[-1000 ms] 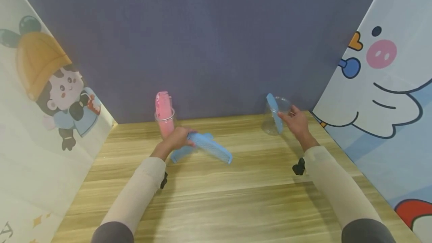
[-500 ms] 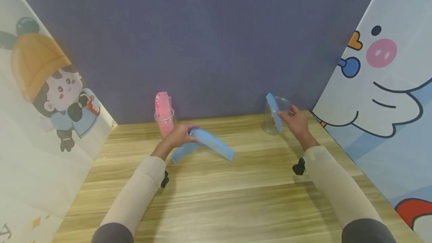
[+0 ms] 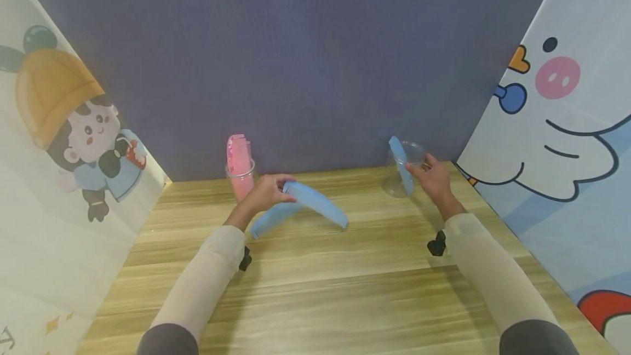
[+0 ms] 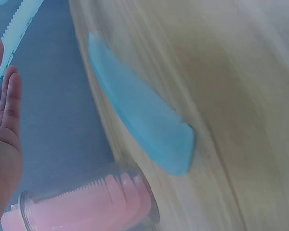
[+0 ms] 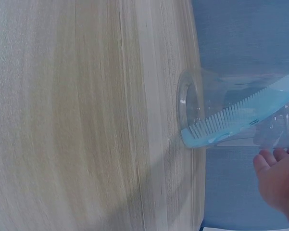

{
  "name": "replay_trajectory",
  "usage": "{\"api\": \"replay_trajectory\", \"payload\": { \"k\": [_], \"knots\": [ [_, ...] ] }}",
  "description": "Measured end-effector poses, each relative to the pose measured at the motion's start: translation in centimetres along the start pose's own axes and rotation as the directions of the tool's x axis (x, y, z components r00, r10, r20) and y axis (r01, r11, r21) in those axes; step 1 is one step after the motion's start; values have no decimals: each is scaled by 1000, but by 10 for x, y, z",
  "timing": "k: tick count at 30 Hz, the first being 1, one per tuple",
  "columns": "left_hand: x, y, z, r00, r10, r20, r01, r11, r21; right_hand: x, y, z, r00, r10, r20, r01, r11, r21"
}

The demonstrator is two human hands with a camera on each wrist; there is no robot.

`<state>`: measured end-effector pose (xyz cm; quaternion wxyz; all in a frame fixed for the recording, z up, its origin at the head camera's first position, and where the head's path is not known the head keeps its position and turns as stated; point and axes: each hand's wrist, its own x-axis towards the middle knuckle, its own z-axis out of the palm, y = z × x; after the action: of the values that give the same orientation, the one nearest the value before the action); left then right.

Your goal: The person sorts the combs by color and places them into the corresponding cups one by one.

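My left hand [image 3: 266, 195] pinches one end of a blue comb [image 3: 319, 204], raised over the table and slanting down to the right. Beneath it a second blue comb [image 4: 139, 106] lies flat on the wood. Just behind the left hand stands a clear plastic cup [image 3: 253, 171] with several pink combs [image 3: 239, 155] upright inside, its lower part covered by the hand. At the right, my right hand [image 3: 434, 181] grips the rim side of another clear cup [image 3: 391, 184]. One blue comb [image 5: 240, 118] leans inside that cup, teeth visible in the right wrist view.
The wood-grain table [image 3: 335, 300] ends at a dark grey-blue back panel [image 3: 315, 70]. White side panels with cartoon prints, a capped child [image 3: 93, 119] at left and a pig-nosed figure [image 3: 557, 78] at right, flank it.
My left hand has lifted the blue comb and moved it up and slightly right, away from the comb on the table. The right hand and its cup have stayed in place.
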<state>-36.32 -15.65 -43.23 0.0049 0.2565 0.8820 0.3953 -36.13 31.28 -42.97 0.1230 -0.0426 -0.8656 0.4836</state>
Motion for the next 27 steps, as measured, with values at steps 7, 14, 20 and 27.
{"api": "replay_trajectory", "payload": {
  "k": [7, 14, 20, 27],
  "knots": [
    [9, 13, -1, 999, -11, -32, 9, 999, -44, 0, 0, 0, 1000, 5, 4, -5, 1000, 2],
    [16, 23, -2, 999, -21, -43, 17, 995, -97, -1, -2, 0, 1000, 22, 8, -22, 1000, 3],
    [25, 34, 0, 999, -23, -35, 17, 987, -161, -3, -1, 0, 999, 43, 16, -43, 999, 10],
    [39, 56, 3, 994, 13, -112, -26, 993, -115, -2, 2, 0, 999, 34, 12, -34, 999, 0]
  ]
}}
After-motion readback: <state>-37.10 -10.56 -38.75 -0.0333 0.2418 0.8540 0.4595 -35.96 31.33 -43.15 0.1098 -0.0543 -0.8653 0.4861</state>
